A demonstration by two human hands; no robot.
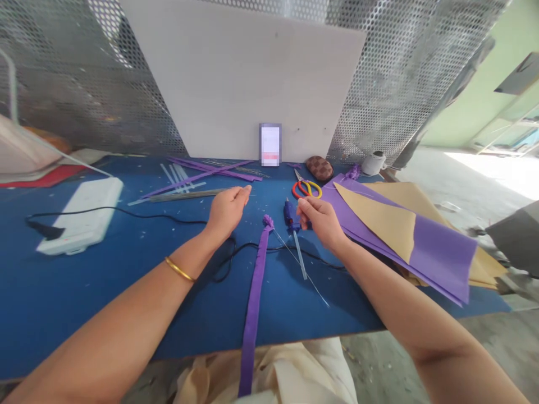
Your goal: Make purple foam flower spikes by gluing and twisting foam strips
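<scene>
My right hand (322,220) is closed at the side of a dark blue hot glue gun (290,214), its fingers around where the handle would be. The gun's nozzle points away, and a clear glue stick (300,255) sticks out behind it. My left hand (227,210) is closed with its fingertips together above the table; whatever is in them is hidden. Between my hands lies a long purple paper strip (255,303), curled into a small ruffled flower head at its far end, hanging over the table edge to my lap. A thin wire (314,283) runs from that head.
Red-and-yellow-handled scissors (307,188) and a checkered pouch (319,168) lie beyond my right hand. Purple and brown paper sheets (438,252) cover the right side. Behind stand purple strips (197,168), wires and a phone (270,146). A white power strip (84,216) with a black cord sits left.
</scene>
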